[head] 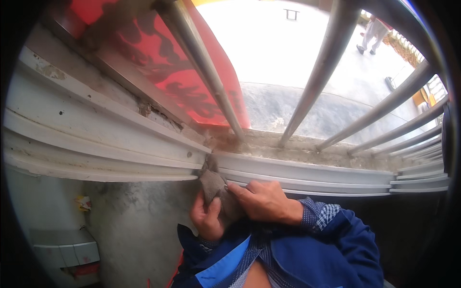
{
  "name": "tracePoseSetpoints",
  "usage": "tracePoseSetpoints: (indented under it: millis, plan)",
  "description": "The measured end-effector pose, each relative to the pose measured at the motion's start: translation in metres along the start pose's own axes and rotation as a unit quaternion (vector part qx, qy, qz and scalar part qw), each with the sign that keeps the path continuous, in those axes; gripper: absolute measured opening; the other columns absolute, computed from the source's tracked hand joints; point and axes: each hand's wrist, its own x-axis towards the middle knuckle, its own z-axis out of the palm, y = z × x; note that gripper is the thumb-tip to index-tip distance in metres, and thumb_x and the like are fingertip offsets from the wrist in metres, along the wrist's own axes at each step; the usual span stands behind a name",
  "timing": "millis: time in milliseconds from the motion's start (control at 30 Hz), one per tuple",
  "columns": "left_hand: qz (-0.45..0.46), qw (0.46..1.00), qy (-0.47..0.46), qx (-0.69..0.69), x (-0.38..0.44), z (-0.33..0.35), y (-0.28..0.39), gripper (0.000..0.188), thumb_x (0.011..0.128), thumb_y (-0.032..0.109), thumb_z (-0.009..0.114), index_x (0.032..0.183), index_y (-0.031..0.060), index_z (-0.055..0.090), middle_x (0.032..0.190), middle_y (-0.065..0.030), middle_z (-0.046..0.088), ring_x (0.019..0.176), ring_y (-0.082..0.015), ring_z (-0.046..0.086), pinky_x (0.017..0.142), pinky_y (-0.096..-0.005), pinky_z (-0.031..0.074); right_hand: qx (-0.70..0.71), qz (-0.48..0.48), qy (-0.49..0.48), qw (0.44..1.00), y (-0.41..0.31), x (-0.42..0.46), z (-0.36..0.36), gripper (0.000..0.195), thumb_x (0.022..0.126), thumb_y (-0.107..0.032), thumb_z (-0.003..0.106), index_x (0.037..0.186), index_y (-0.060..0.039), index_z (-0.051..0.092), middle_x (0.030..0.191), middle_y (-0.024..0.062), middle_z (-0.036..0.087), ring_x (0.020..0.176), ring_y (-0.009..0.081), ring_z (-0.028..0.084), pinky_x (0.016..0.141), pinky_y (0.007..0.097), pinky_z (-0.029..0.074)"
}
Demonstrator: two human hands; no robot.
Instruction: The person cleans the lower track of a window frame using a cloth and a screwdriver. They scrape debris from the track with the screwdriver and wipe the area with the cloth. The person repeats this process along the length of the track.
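Note:
A grey-brown cloth (214, 183) hangs bunched at the lower corner of a white metal window frame, one end tucked up against the corner where the side track (108, 153) meets the sill track (306, 176). My left hand (208, 217) grips the cloth from below, thumb lying over its front. On the other side, my right hand (264, 201) pinches the cloth's edge near the sill track, its other fingers curled. The cloth's lower part drops between my hands in front of my blue jacket (324, 248).
Metal bars (317, 72) stand just beyond the sill. A red banner (216, 97) with dark markings hangs outside at left. Another person's legs (372, 36) show in the bright yard, with a small bench (291, 14). Below left is a grey box-like cabinet (72, 252).

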Motion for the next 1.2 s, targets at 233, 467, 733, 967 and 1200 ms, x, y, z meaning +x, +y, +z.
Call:
tracePoseSetpoints:
  millis: [233,467,733,967,1200]
  plan:
    - [0.055,0.997,0.016,0.045,0.000,-0.006,0.013,0.042,0.099,0.005,0.061,0.139,-0.0074,0.055,0.130,-0.0131,0.066,0.120,-0.0227,0.062,0.108,-0.0364,0.046,0.066,-0.023,0.099,0.993,-0.008,0.009,0.011,0.061,0.076,-0.013,0.079,0.135,-0.0137,0.064,0.073,0.0051,0.057,0.053,0.0231,0.059,0.042,0.0383,0.043]
    - [0.162,0.980,0.034,0.111,0.005,-0.004,0.032,0.044,0.099,0.005,0.059,0.142,-0.0054,0.053,0.134,-0.0133,0.063,0.121,-0.0221,0.061,0.108,-0.0367,0.045,0.070,-0.078,0.111,0.988,-0.015,0.033,0.000,0.066,0.082,-0.018,0.072,0.147,-0.0180,0.059,0.074,0.0056,0.052,0.052,0.0199,0.058,0.041,0.0360,0.042]
    - [0.086,0.987,0.024,0.132,0.001,-0.004,0.018,0.043,0.098,0.002,0.063,0.140,-0.0057,0.055,0.135,-0.0130,0.063,0.121,-0.0206,0.061,0.108,-0.0332,0.044,0.001,-0.006,-0.058,0.998,-0.023,0.029,-0.047,0.058,0.083,-0.018,0.072,0.140,-0.0203,0.063,0.072,0.0096,0.054,0.050,0.0236,0.055,0.041,0.0387,0.042]
    - [0.006,0.992,0.005,0.127,0.004,-0.004,-0.001,0.043,0.101,0.008,0.064,0.141,-0.0055,0.055,0.134,-0.0111,0.064,0.121,-0.0178,0.060,0.106,-0.0315,0.046,-0.042,0.055,-0.230,0.971,-0.023,0.044,-0.056,0.058,0.088,-0.019,0.064,0.146,-0.0182,0.056,0.080,0.0204,0.063,0.060,0.0340,0.067,0.049,0.0444,0.050]
    - [0.001,0.991,0.009,0.135,0.006,-0.016,-0.018,0.045,0.100,0.014,0.068,0.139,-0.0044,0.057,0.127,-0.0104,0.067,0.115,-0.0159,0.062,0.100,-0.0307,0.049,-0.068,0.057,-0.312,0.946,-0.030,0.077,-0.060,0.043,0.088,-0.016,0.062,0.130,-0.0058,0.064,0.079,0.0193,0.071,0.071,0.0355,0.073,0.056,0.0461,0.053]
